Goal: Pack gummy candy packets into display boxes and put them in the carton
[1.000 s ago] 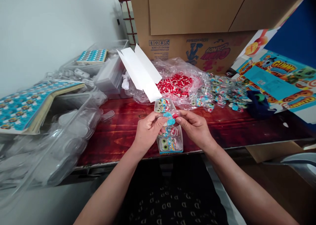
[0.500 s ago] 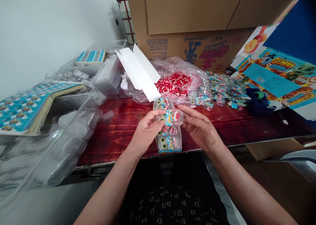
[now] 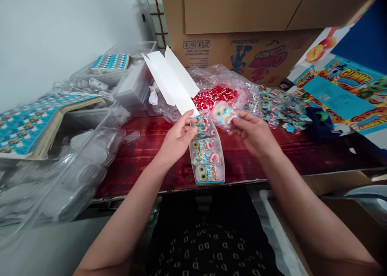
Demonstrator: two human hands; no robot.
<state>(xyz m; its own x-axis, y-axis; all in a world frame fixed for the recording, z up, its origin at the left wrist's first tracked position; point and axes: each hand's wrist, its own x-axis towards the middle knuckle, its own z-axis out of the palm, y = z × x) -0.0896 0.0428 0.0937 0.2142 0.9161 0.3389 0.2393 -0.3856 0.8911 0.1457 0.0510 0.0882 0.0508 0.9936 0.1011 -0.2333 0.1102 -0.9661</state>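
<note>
My right hand (image 3: 254, 132) pinches a clear plastic gummy candy pack (image 3: 223, 113) with a green eyeball and a blue label, blurred by motion, above the table. Below and to its left stands a narrow display box (image 3: 224, 163), holding a column of similar packs. Its white lid (image 3: 173, 80) is folded up and leans away behind it. My left hand (image 3: 179, 138) is at the box's far left edge, thumb and fingers apart beside the top packs; nothing shows in its grasp.
A plastic bag of red-and-white gummies (image 3: 216, 96) lies behind the box, with a heap of filled packs (image 3: 281, 106) to its right. At left are a clear bin of plastic shells (image 3: 87, 159) and blue label sheets (image 3: 33, 122). A large carton (image 3: 217, 54) stands behind.
The candy pack has gone from my left hand to my right, which has moved it up and right of the box. My left hand has moved up to the box's far edge.
</note>
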